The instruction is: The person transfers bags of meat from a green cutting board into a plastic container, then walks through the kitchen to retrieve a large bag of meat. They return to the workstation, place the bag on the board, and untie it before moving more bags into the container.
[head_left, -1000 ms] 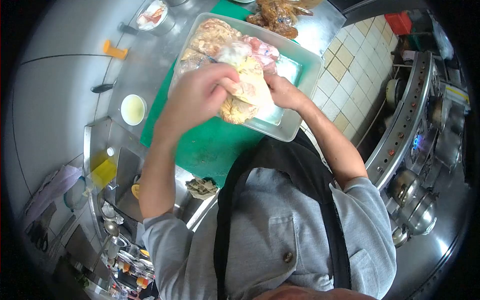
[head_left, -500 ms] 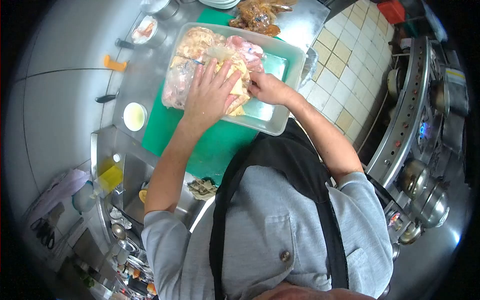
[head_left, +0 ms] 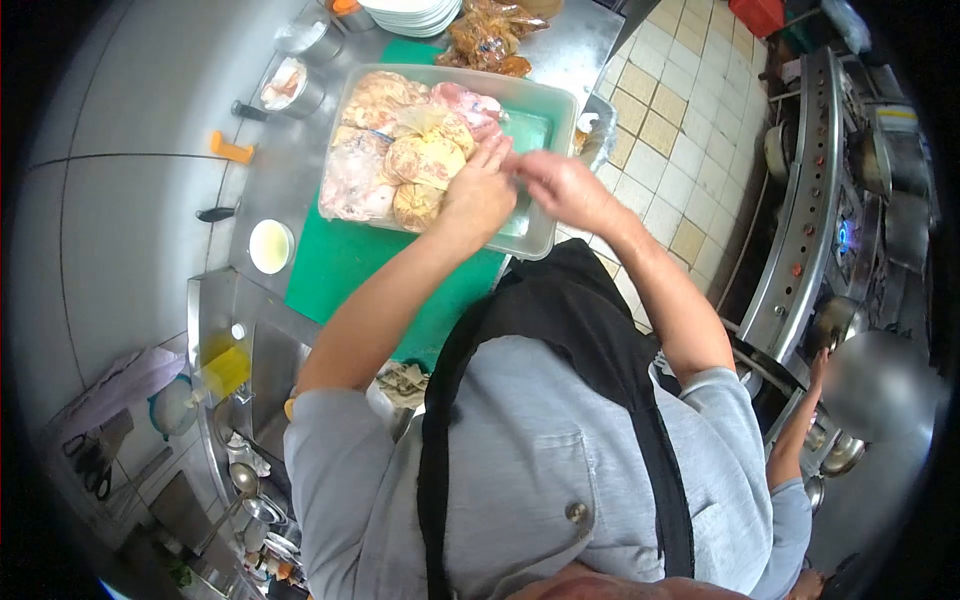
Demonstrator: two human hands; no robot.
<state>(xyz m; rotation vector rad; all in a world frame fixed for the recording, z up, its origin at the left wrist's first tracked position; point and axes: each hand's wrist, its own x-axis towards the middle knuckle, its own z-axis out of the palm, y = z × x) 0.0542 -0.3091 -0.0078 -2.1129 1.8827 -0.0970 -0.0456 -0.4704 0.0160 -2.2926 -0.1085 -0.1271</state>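
Head view gives me both hands close together over the tub [head_left: 530, 130]. My left hand [head_left: 480, 203] has its fingers extended beside the yellowish bagged meat [head_left: 428, 160]; my right hand [head_left: 567, 190], blurred, is half curled at the left's fingertips. I cannot tell whether they touch or pinch anything. Bagged meat packs the tub's left part, the yellowish bag toward its near edge. Beneath lies a green board [head_left: 350, 265]; a white bowl [head_left: 271, 247] sits left of it. Plates [head_left: 410, 15] and browned meat [head_left: 488, 38] stand beyond the tub's far edge. A co-worker's hand [head_left: 820, 370] is by the stove [head_left: 800, 235], well apart.
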